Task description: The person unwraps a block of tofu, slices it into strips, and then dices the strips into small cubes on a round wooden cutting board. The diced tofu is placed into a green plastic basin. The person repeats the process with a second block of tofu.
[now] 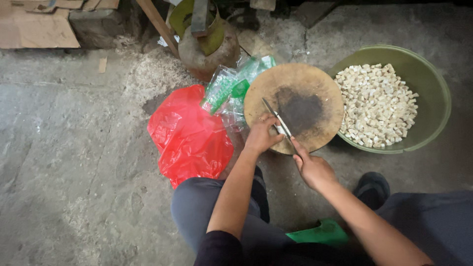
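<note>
Concrete floor, round wooden chopping board.
Right hand fingers curled around knife; left hand fingertips pinching small pale piece beside the blade.

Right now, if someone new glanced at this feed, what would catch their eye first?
Probably the red plastic bag, crumpled on the grey floor left of centre. Next, the round wooden chopping board with its dark worn middle, where the left hand steadies a small pale piece while the right hand holds a knife over it. To the right, a green basin holds a heap of pale cut cubes.
</note>
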